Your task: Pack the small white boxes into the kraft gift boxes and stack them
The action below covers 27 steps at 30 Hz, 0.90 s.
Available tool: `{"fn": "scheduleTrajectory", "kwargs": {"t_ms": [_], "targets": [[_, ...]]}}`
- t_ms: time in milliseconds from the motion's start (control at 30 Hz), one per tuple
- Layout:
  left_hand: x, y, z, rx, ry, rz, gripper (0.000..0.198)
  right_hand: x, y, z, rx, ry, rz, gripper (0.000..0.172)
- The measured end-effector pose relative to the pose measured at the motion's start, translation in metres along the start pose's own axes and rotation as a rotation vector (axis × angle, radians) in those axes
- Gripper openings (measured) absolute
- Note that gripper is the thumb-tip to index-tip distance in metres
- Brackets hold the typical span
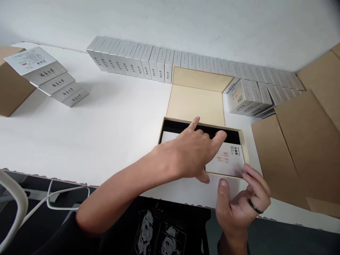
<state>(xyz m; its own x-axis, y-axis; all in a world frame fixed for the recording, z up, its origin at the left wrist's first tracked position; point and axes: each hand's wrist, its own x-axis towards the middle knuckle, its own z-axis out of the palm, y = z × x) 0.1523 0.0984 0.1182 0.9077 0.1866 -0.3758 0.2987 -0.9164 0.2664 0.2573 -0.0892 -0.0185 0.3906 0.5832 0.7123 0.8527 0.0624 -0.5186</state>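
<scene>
An open tan gift box (245, 148) with a black inside lies on the white table, its lid (196, 101) folded back flat behind it. Small white packets lie in it; one at the right (230, 161) bears orange characters. My left hand (195, 154) reaches across the box with fingers spread, lying on the packets inside. My right hand (243, 202), with a dark ring, hovers at the box's near right corner, palm up and fingers loosely curled, holding nothing.
A long row of white boxes (148, 62) lines the wall. A leaning stack of them (57, 83) sits at the left by a cardboard carton (10, 88). More white boxes (248, 95) stand right of the lid. Flat cardboard sheets (300, 141) cover the right side. A white cable (63, 200) hangs below the table's edge.
</scene>
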Motion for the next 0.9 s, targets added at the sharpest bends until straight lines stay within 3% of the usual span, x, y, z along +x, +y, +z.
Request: {"fn": "scheduleTrajectory", "kwargs": {"t_ms": [100, 367, 567, 700, 900], "targets": [[-0.001, 0.0, 0.0, -0.021, 0.013, 0.016, 0.083, -0.002, 0.001, -0.001, -0.009, -0.003, -0.002, 0.068], [-0.001, 0.005, 0.003, 0.003, 0.012, 0.002, 0.096, -0.003, 0.001, 0.001, -0.157, -0.044, -0.055, 0.062], [-0.023, 0.001, 0.013, 0.042, 0.066, -0.039, 0.096, -0.003, 0.002, 0.001, -0.166, -0.051, -0.081, 0.064], [-0.033, -0.005, 0.007, 0.039, 0.006, -0.142, 0.076, -0.003, 0.002, 0.001, -0.152, -0.043, -0.06, 0.062], [-0.026, -0.012, 0.002, 0.03, -0.02, -0.15, 0.078, -0.005, 0.0, 0.002, -0.17, -0.04, -0.043, 0.057]]}}
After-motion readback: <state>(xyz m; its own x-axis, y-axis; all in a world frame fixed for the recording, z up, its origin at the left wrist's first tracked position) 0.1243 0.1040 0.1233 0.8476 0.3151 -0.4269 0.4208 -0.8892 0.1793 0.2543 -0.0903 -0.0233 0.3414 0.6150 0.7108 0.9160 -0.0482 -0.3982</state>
